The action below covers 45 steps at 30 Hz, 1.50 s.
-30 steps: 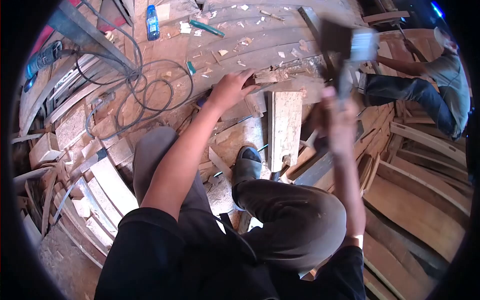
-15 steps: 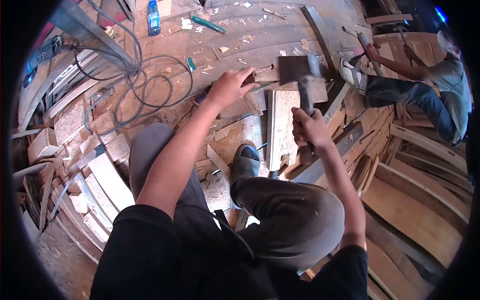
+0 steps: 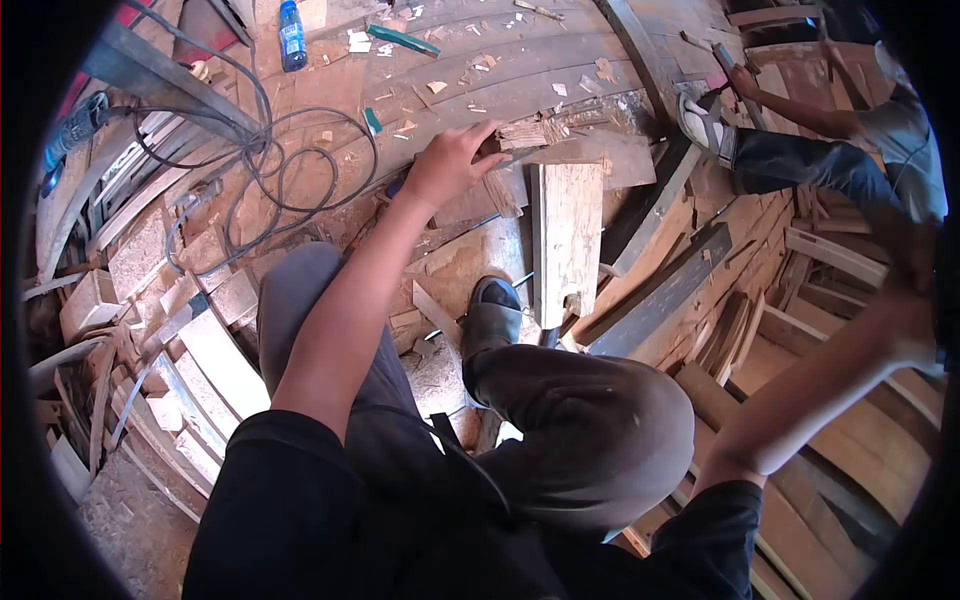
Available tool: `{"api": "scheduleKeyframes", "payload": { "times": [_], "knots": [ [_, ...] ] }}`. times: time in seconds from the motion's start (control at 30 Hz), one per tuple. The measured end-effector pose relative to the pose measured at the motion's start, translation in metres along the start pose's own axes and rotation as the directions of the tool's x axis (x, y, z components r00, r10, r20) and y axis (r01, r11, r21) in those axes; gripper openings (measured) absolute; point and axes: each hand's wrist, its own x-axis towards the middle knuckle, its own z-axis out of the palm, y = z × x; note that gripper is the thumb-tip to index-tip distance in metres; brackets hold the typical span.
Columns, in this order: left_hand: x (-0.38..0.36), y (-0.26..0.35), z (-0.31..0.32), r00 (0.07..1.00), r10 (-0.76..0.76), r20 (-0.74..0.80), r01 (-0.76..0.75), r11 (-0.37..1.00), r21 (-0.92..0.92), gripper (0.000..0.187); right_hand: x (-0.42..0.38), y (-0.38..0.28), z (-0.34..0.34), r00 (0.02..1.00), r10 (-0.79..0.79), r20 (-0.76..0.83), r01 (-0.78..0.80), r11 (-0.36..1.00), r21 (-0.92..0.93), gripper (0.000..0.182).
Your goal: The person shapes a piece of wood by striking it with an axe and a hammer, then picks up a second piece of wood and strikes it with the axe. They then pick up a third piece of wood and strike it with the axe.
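My left hand (image 3: 452,165) grips the near end of a short, rough wood piece (image 3: 530,134) between thumb and fingers, in the upper middle of the view. Just below and right of that piece stands a pale wooden block (image 3: 570,235) with a notch at its lower end. My right hand (image 3: 908,310) is swung far out to the right edge, blurred and dark, and its fingers cannot be made out. The hatchet-like tool seen earlier does not show clearly now.
Another person (image 3: 830,165) sits at the upper right, one shoe near a dark beam (image 3: 640,60). A coiled cable (image 3: 265,150) and a blue bottle (image 3: 292,38) lie at the upper left. Wood offcuts (image 3: 205,370) are heaped at the left.
My right hand, which held the broad-headed tool above the block, has moved away to the far right edge. My left hand stays at the wood piece.
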Motion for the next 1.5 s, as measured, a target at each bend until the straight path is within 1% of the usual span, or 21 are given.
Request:
{"api": "scheduleKeyframes", "payload": {
  "times": [0.13, 0.2, 0.23, 0.27, 0.3, 0.37, 0.4, 0.47, 0.57, 0.73, 0.77, 0.83, 0.87, 0.97, 1.0, 1.1, 1.17, 1.2, 1.3, 1.4, 1.5],
  "knots": [
    [-0.003, 0.001, 0.001, 1.0, 0.005, -0.016, -0.004, 1.0, 0.025, 0.042, -0.05, 0.026, 0.003, 0.997, 0.042, 0.059, -0.046, 0.997, 0.068, 0.046],
    [-0.003, 0.0, -0.002, 1.0, 0.011, -0.02, -0.011, 1.0, 0.02, 0.042, -0.112, 0.062, 0.013, 0.985, 0.01, 0.175, 0.04, 0.96, -0.278, 0.044],
    [-0.002, -0.001, -0.002, 1.0, 0.025, -0.018, -0.025, 1.0, 0.012, 0.042, -0.152, 0.075, 0.024, 0.839, 0.402, 0.366, -0.375, 0.916, -0.145, 0.035],
    [-0.005, -0.002, -0.002, 0.999, 0.034, -0.014, -0.034, 0.999, 0.002, 0.043, -0.191, 0.088, 0.036, 0.357, 0.791, 0.498, -0.831, 0.512, -0.218, 0.026],
    [-0.009, -0.001, 0.0, 1.0, 0.031, -0.002, -0.031, 0.999, 0.016, 0.043, -0.23, 0.101, 0.047, -0.094, 0.878, 0.469, -0.894, 0.132, -0.427, 0.019],
    [-0.004, 0.002, 0.004, 0.997, 0.062, 0.042, -0.064, 0.997, 0.041, 0.043, -0.231, 0.097, 0.037, -0.176, 0.845, 0.505, -0.911, 0.054, -0.409, 0.023],
    [-0.001, 0.004, -0.001, 0.999, 0.03, 0.033, -0.031, 0.999, 0.017, 0.042, -0.225, 0.098, 0.041, -0.219, 0.816, 0.535, -0.909, 0.029, -0.417, 0.025],
    [-0.009, 0.015, -0.004, 0.997, -0.035, 0.063, 0.038, 0.998, -0.05, 0.041, -0.22, 0.089, 0.042, -0.201, 0.815, 0.544, -0.935, 0.006, -0.355, 0.029],
    [-0.007, 0.001, 0.007, 0.996, 0.073, -0.06, -0.076, 0.996, -0.048, 0.04, -0.219, 0.081, 0.048, -0.126, 0.809, 0.574, -0.955, 0.058, -0.291, 0.031],
    [-0.004, 0.008, -0.009, 0.999, 0.053, 0.011, -0.052, 0.993, -0.103, 0.041, -0.224, 0.075, 0.046, -0.033, 0.829, 0.559, -0.931, 0.178, -0.319, 0.027],
    [-0.002, 0.008, -0.013, 0.997, 0.067, 0.026, -0.063, 0.992, -0.111, 0.04, -0.234, 0.082, 0.044, -0.024, 0.83, 0.557, -0.928, 0.189, -0.322, 0.031],
    [-0.005, 0.005, -0.012, 0.994, 0.073, 0.084, -0.064, 0.992, -0.109, 0.046, -0.255, 0.093, 0.044, -0.011, 0.839, 0.544, -0.89, 0.239, -0.388, 0.035],
    [-0.009, 0.003, -0.012, 0.991, 0.073, 0.115, -0.061, 0.992, -0.106, 0.05, -0.261, 0.091, 0.045, 0.007, 0.874, 0.486, -0.852, 0.26, -0.456, 0.039],
    [-0.019, 0.005, -0.006, 0.993, 0.049, 0.107, -0.053, 0.998, 0.034, 0.056, -0.279, 0.09, 0.038, -0.042, 0.879, 0.475, -0.857, 0.213, -0.469, 0.04],
    [-0.02, 0.009, -0.005, 0.988, 0.01, 0.156, -0.014, 1.0, 0.022, 0.062, -0.287, 0.091, 0.034, -0.04, 0.884, 0.465, -0.842, 0.221, -0.493, 0.04],
    [-0.024, 0.019, 0.002, 0.983, -0.029, 0.183, 0.025, 0.999, 0.022, 0.065, -0.311, 0.101, 0.024, -0.004, 0.909, 0.418, -0.779, 0.259, -0.572, 0.043],
    [-0.027, 0.015, 0.009, 0.984, 0.004, 0.18, -0.019, 0.996, 0.083, 0.066, -0.326, 0.108, 0.017, 0.052, 0.93, 0.364, -0.712, 0.29, -0.639, 0.045],
    [-0.029, 0.013, 0.012, 0.984, 0.018, 0.177, -0.039, 0.993, 0.114, 0.066, -0.327, 0.108, 0.016, 0.011, 0.937, 0.349, -0.717, 0.251, -0.651, 0.046],
    [-0.028, 0.015, 0.012, 0.966, 0.063, 0.249, -0.095, 0.988, 0.118, 0.068, -0.356, 0.117, 0.005, 0.141, 0.931, 0.337, -0.694, 0.336, -0.637, 0.047],
    [-0.025, 0.019, 0.013, 0.952, 0.042, 0.303, -0.087, 0.987, 0.134, 0.076, -0.358, 0.114, 0.004, 0.11, 0.935, 0.336, -0.765, 0.296, -0.572, 0.043],
    [-0.016, 0.003, 0.01, 0.911, 0.132, 0.392, -0.132, 0.991, -0.026, 0.084, -0.353, 0.106, 0.009, 0.016, 0.962, 0.272, -0.906, 0.129, -0.403, 0.04]
  ]
}}
